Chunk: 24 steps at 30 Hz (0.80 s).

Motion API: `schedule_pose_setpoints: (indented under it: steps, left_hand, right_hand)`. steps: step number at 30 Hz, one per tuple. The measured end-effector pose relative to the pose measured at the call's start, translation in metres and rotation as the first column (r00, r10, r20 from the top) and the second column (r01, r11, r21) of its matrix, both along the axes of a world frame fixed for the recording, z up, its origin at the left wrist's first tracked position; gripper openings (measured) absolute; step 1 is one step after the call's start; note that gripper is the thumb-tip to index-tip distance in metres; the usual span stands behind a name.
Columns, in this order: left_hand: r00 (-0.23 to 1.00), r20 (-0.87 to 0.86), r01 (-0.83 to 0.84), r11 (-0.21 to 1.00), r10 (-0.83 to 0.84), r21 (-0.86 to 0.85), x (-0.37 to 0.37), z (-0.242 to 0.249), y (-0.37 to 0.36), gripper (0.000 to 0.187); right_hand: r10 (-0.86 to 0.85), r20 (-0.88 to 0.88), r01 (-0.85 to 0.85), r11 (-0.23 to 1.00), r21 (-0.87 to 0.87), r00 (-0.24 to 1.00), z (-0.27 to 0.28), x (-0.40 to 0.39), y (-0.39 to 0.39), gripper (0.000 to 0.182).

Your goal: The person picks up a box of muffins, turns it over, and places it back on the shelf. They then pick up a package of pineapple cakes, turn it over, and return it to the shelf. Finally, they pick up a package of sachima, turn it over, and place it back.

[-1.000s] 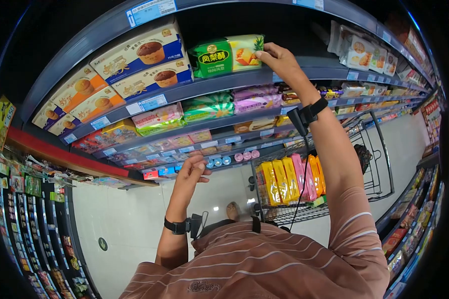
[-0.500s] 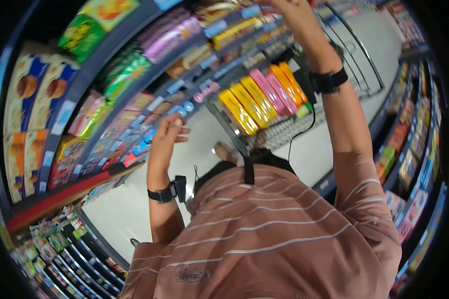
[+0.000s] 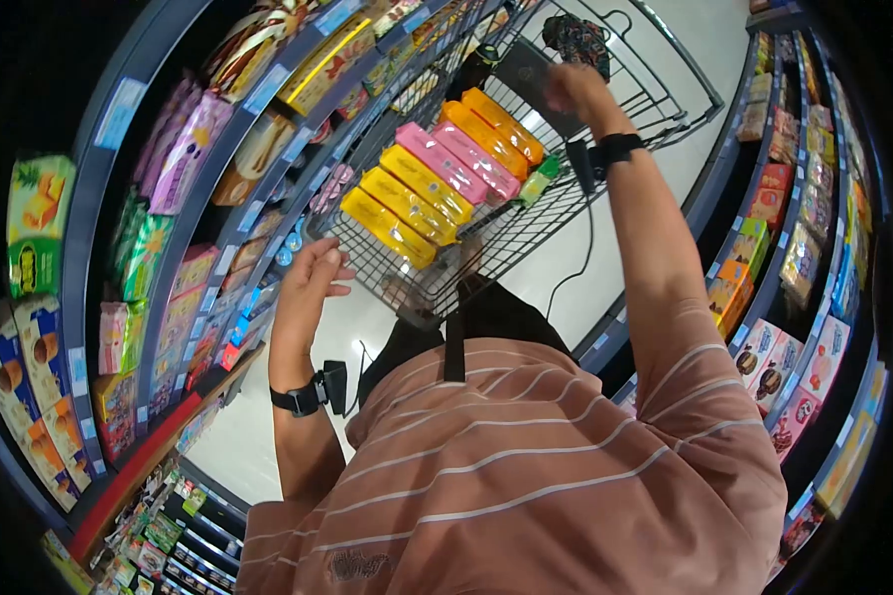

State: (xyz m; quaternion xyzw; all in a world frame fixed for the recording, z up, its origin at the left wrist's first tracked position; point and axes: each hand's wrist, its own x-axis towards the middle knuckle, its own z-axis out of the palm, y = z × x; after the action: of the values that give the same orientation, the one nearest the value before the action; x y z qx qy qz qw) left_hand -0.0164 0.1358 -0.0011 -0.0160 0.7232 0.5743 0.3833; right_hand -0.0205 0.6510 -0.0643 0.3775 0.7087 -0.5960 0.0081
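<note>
My left hand (image 3: 313,276) is beside the near left corner of a wire shopping cart (image 3: 556,213), fingers apart and nothing in them. Over the far part of the cart is my right hand (image 3: 578,91), its fingers blurred, next to a flat black object (image 3: 538,84). Whether it touches that object is unclear. Inside the cart lie several long packs in a row: yellow (image 3: 389,228), pink (image 3: 442,162) and orange (image 3: 486,137). A small green pack (image 3: 539,182) rests at their right end.
Shelves of packaged snacks (image 3: 184,154) curve along the left, close to my left hand. Another stocked shelf (image 3: 764,248) runs down the right side. A dark patterned item (image 3: 575,42) sits at the cart's far end. A thin black cable (image 3: 590,243) hangs beside my right arm.
My right hand has come down from the top edge to over the cart. The cart and its packs appear further left in view, with more of the cart visible. My left hand stays open.
</note>
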Motion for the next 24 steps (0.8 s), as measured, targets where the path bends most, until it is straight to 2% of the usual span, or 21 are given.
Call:
schedule_pose_setpoints:
  steps: [2,3,4,7,8,10,13,14,15,18,19,22,24]
  left_hand:
    - [1.000,0.020,-0.020,0.998,0.021,-0.052,0.005,-0.007,0.005,0.042]
    - [0.999,0.030,-0.043,0.997,0.045,-0.068,0.009,-0.009,0.007,0.042]
    - [0.997,0.038,-0.061,0.994,0.065,-0.086,0.012,-0.010,0.010,0.042]
    - [0.990,0.066,-0.117,0.983,0.128,-0.140,0.023,-0.010,0.018,0.043]
    - [0.986,0.075,-0.138,0.978,0.151,-0.155,0.026,-0.010,0.021,0.044]
    - [0.975,0.095,-0.181,0.964,0.201,-0.193,0.034,-0.010,0.027,0.046]
    - [0.965,0.115,-0.205,0.953,0.235,-0.223,0.038,-0.011,0.039,0.048]
    - [0.962,0.121,-0.212,0.951,0.244,-0.226,0.038,-0.012,0.043,0.048]
    - [0.960,0.128,-0.216,0.949,0.249,-0.232,0.038,-0.012,0.048,0.048]
    - [0.952,0.132,-0.237,0.941,0.274,-0.243,0.037,-0.013,0.058,0.047]
    - [0.951,0.133,-0.240,0.938,0.279,-0.251,0.036,-0.012,0.060,0.047]
    - [0.947,0.130,-0.252,0.930,0.294,-0.269,0.033,-0.008,0.067,0.046]
    - [0.945,0.125,-0.262,0.926,0.304,-0.273,0.030,-0.007,0.070,0.046]
  right_hand:
    - [-0.219,0.105,0.222,0.975,-0.019,0.970,-0.050,0.011,0.005,0.028]
    - [-0.174,0.195,0.177,0.984,0.001,0.965,-0.085,0.019,0.021,0.020]
    - [-0.137,0.315,0.170,0.982,-0.079,0.939,-0.144,0.033,0.046,0.012]
    - [-0.010,0.482,-0.091,0.978,0.186,0.876,-0.191,0.058,0.040,0.018]
    - [-0.114,0.610,0.090,0.993,0.070,0.784,-0.167,0.054,0.024,0.022]
    - [0.041,0.641,-0.007,0.998,-0.055,0.767,-0.233,0.069,0.043,0.023]
    - [0.164,0.749,-0.083,0.986,-0.145,0.642,-0.260,0.066,0.047,0.039]
    - [0.330,0.733,-0.461,0.887,-0.026,0.595,-0.267,0.070,0.047,0.041]
    - [0.467,0.736,-0.761,0.642,0.100,0.490,-0.273,0.077,0.047,0.044]
    - [0.488,0.779,-0.839,0.537,0.087,0.394,-0.293,0.079,0.041,0.052]
    - [0.432,0.751,-0.707,0.704,0.065,0.499,-0.341,0.092,0.051,0.051]
    - [0.380,0.747,-0.598,0.801,0.031,0.546,-0.336,0.091,0.045,0.044]
    - [0.232,0.781,-0.229,0.966,-0.117,0.580,-0.309,0.075,0.032,0.039]
